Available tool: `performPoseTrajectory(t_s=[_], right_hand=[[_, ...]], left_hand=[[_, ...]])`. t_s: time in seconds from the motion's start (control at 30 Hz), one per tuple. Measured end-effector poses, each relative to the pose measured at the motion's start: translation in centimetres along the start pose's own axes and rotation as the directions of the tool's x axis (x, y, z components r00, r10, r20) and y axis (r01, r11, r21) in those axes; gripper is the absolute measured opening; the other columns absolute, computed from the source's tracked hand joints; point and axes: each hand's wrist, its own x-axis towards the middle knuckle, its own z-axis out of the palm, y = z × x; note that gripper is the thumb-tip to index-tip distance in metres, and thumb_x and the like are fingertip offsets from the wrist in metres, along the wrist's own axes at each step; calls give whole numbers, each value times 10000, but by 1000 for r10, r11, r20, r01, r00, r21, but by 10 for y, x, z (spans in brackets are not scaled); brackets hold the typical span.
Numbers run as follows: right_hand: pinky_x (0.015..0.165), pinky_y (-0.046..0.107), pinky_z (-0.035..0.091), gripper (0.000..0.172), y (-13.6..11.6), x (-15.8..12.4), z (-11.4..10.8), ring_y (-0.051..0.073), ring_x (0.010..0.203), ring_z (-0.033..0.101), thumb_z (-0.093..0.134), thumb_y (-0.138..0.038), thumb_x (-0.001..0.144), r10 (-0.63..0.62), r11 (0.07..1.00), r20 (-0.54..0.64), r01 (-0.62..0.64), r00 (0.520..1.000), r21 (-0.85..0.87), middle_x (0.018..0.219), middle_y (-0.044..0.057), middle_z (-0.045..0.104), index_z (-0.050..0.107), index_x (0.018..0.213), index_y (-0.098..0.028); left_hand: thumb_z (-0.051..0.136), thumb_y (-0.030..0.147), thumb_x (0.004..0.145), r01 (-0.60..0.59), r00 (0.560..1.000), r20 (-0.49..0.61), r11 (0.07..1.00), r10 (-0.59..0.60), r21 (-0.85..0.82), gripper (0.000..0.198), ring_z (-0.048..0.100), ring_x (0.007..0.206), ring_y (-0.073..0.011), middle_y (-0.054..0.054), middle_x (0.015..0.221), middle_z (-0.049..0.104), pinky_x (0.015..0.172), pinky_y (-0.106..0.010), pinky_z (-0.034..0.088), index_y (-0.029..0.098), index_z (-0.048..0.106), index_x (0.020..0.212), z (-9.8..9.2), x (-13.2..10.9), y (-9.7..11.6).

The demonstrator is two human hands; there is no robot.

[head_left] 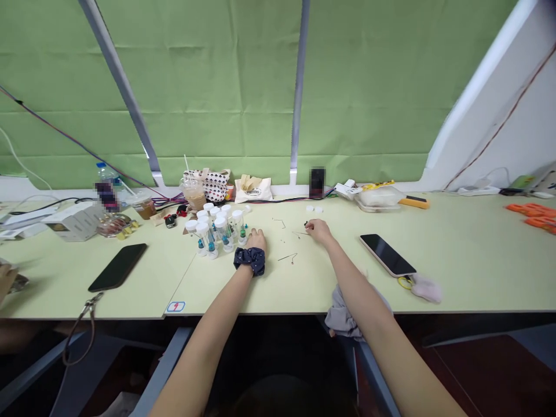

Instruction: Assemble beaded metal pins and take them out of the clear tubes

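Read the label (176,307) at the front edge of the table (282,295), just left of you: a red character, apparently a 9, inside a blue outline. The cream bag (253,189) at the back carries dark lettering too small to read reliably.

The capped vials (223,231) stand upright in a cluster to the left of centre; they are clear, with white caps and blue-green contents. Three thin, dark bent wires (286,257) lie to their right; the nearest has a small reddish end.

Your left hand (256,237) is beside the rightmost vial; its grip cannot be determined. Your right hand (320,230) has its fingertips drawn together at a small dark piece (306,223), beside the middle wire; whether it grips either cannot be determined.

Open room lies between the nearest wire and the front edge, and between your right forearm and the pale-edged phone (386,255). A table seam (180,284) runs left of your left forearm.
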Motion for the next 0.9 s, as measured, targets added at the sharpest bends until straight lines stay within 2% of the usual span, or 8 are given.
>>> performPoseTrajectory(t_s=[0.1, 0.2, 0.3, 0.37, 0.57, 0.73, 0.8, 0.9], right_hand=[[733, 235, 432, 138, -11, -4, 6, 144, 823, 607, 622, -163, 765, -77, 997, 77, 77, 994, -5, 892, 21, 686, 692, 871, -216], [747, 255, 422, 166, -23, -7, 11, 171, 894, 598, 612, -167, 788, -140, 980, 149, 158, 979, -120, 951, 35, 677, 684, 925, -227], [752, 272, 411, 217, -28, -8, 15, 202, 941, 588, 592, -112, 788, -115, 955, 143, 149, 983, -258, 1044, 82, 647, 676, 964, -208], [745, 277, 407, 228, -27, -7, 18, 214, 943, 587, 585, -91, 786, -96, 951, 138, 132, 986, -281, 1075, 108, 626, 667, 973, -191], [744, 300, 401, 266, -22, -6, 23, 234, 929, 590, 530, -40, 800, -83, 942, 186, 138, 979, -307, 1012, 110, 622, 607, 1003, -194], [802, 375, 395, 340, -35, -13, 23, 285, 974, 572, 464, 3, 803, -61, 892, 209, 147, 976, -427, 1037, 179, 588, 541, 1098, -148], [822, 401, 391, 362, -40, -15, 24, 302, 1003, 560, 456, 4, 805, -43, 879, 210, 137, 977, -457, 1052, 201, 574, 515, 1137, -128], [856, 435, 379, 366, -41, -15, 26, 328, 1051, 536, 461, -17, 818, -14, 887, 203, 106, 979, -449, 1078, 233, 553, 482, 1176, -95]], left_hand=[[391, 54, 831, -37, 999, 9, 997, 38, -67, 245, 569, 970, -276, -203, 1066, 544, 827, -383, 452, 97, 568, 995, -1, -2, -3], [460, 84, 812, -88, 996, -48, 967, 79, -238, 211, 565, 967, -250, -166, 1070, 545, 846, -371, 458, 123, 556, 996, -1, -5, -9], [511, 103, 792, -178, 983, -110, 887, 145, -426, 238, 573, 954, -225, -127, 1041, 572, 868, -366, 468, 137, 556, 1023, 1, -6, -16], [543, 120, 780, -205, 979, -115, 822, 169, -532, 224, 589, 904, -212, -102, 994, 600, 856, -377, 484, 153, 581, 998, 3, -5, -22], [663, 166, 690, -71, 994, -14, 547, 109, -834, 199, 632, 829, -194, -90, 930, 628, 790, -377, 526, 142, 616, 882, 11, -1, -28], [711, 267, 681, -7, 989, 34, 277, 144, -961, 285, 666, 872, -212, -95, 983, 598, 809, -372, 517, 130, 600, 906, 10, -4, -23], [707, 305, 694, 35, 983, 73, 222, 166, -974, 327, 668, 885, -224, -89, 959, 605, 794, -368, 516, 128, 593, 944, 7, -6, -22], [704, 349, 701, 65, 975, 108, 218, 194, -974, 368, 667, 847, -217, -87, 916, 625, 731, -335, 513, 118, 594, 966, 3, -6, -20]])
